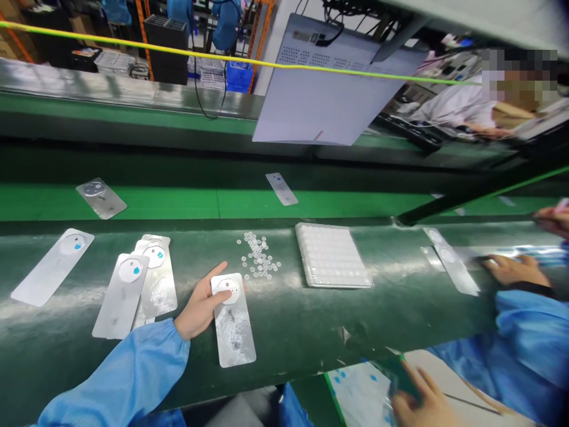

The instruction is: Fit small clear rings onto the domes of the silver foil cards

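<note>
My left hand (201,308) grips a long silver metal plate (235,329) by its upper end on the dark green bench. The thumb presses on the white round piece (227,289) at the plate's top. My right hand (415,398) is low at the bottom right, below the bench edge. Its fingers lie stretched over a white sheet with blue dots (355,394), and I see nothing held in them. Just beyond the plate lies a scatter of small clear round parts (259,258).
Several similar plates with blue-marked round pieces (133,284) lie to the left. A white tray (332,255) sits right of the small parts. More plates (100,198) ride the green belt behind. A co-worker's blue sleeve (528,332) and hand (515,270) rest on plates at right.
</note>
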Motion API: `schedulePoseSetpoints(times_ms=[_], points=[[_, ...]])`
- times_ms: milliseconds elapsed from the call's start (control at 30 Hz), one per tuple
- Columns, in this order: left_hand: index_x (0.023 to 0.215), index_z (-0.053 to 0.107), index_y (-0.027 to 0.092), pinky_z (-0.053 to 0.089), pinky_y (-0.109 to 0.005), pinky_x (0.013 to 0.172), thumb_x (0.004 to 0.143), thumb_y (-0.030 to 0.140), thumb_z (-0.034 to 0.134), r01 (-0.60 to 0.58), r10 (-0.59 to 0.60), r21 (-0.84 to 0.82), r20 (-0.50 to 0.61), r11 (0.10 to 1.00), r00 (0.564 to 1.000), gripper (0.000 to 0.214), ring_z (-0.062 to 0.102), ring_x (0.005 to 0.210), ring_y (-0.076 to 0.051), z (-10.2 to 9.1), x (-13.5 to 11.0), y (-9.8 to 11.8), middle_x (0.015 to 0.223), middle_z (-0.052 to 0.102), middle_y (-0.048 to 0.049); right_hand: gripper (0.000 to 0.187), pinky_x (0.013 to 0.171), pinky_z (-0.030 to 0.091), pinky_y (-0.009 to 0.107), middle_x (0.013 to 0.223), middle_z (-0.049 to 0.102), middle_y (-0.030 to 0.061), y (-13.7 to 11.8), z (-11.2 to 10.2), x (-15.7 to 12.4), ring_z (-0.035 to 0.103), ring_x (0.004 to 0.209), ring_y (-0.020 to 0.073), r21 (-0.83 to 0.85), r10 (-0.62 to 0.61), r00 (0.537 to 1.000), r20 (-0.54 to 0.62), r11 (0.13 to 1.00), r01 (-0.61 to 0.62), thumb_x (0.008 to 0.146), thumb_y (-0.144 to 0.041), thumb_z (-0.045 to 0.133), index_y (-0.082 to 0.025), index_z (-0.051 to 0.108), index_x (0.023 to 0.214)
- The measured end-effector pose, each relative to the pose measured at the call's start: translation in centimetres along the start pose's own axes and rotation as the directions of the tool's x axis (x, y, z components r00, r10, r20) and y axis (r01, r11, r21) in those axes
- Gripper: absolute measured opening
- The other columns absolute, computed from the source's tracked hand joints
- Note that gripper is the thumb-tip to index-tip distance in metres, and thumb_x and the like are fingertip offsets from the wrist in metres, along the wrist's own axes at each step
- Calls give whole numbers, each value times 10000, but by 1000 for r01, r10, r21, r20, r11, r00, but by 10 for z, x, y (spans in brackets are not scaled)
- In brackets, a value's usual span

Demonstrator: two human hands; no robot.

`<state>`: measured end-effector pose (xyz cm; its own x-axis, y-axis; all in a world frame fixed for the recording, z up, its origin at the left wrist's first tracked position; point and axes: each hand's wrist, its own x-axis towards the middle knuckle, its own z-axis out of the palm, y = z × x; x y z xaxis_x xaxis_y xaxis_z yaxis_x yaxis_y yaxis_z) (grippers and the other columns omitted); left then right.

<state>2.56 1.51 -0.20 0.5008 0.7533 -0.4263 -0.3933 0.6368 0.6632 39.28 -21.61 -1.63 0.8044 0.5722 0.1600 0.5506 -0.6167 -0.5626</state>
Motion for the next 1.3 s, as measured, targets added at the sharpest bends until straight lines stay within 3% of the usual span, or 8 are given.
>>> schedulePoseSetpoints(times_ms=[67,167,300,700,967,1133,1233,1300], points=[[1608,229,175,527,-362,922,754,222,834,6,-6,14,1,1000,1000,1047,705,1090,-287,0,0,1,1188,747,-152,368,551,495,459,908,772,161,-51,34,-11,653,578,292,45,-121,992,23,992,119,783,-508,635,-233,809,954],[1605,225,186,531,-366,931,763,217,828,2,-2,16,7,1000,1000,1037,695,1122,-294,0,-1,2,1228,730,-155,395,726,552,400,951,777,125,-136,92,-16,707,823,280,313,-457,880,129,861,401,932,-530,565,-217,806,925],[1606,209,186,530,-377,952,766,208,825,-15,15,-1,19,1000,1000,1042,701,1116,-293,0,-1,0,1237,726,-158,493,597,494,325,858,751,90,-190,140,-6,590,565,178,342,-573,799,182,799,495,965,-608,538,-195,808,954],[1605,197,114,513,-362,953,718,242,859,-49,49,-6,10,999,999,1115,698,1102,-289,1,1,-2,1165,751,-169,472,696,536,359,882,733,110,-180,134,-7,673,738,239,311,-676,683,275,735,602,1037,-500,444,-187,778,921],[1590,274,151,498,-381,997,736,213,838,-83,82,-26,-38,996,996,1025,698,1102,-280,1,2,-4,1172,754,-141,373,817,559,427,1056,717,140,-116,87,-101,673,970,274,424,-915,324,242,400,812,1001,-437,596,-189,669,1271],[1600,224,153,489,-382,1022,754,197,815,-84,83,-14,-47,996,995,1032,691,1127,-267,2,2,-2,1192,748,-137,254,824,579,375,938,742,92,-112,76,-110,700,885,212,554,-954,234,187,299,777,1053,-224,515,-206,677,1247],[1599,212,152,508,-365,994,763,202,802,-98,98,1,-42,995,994,1025,698,1108,-256,1,3,-2,1182,751,-133,283,776,602,333,897,758,88,-121,72,-107,715,826,206,672,-942,248,227,335,660,1067,-223,461,-210,717,1185],[1599,208,157,522,-356,974,780,224,792,-119,120,34,-19,992,993,1009,706,1083,-245,1,3,-3,1160,758,-127,253,699,613,303,875,769,84,-130,72,-105,725,753,201,732,-861,405,307,486,478,1052,-265,505,-220,754,1058]])
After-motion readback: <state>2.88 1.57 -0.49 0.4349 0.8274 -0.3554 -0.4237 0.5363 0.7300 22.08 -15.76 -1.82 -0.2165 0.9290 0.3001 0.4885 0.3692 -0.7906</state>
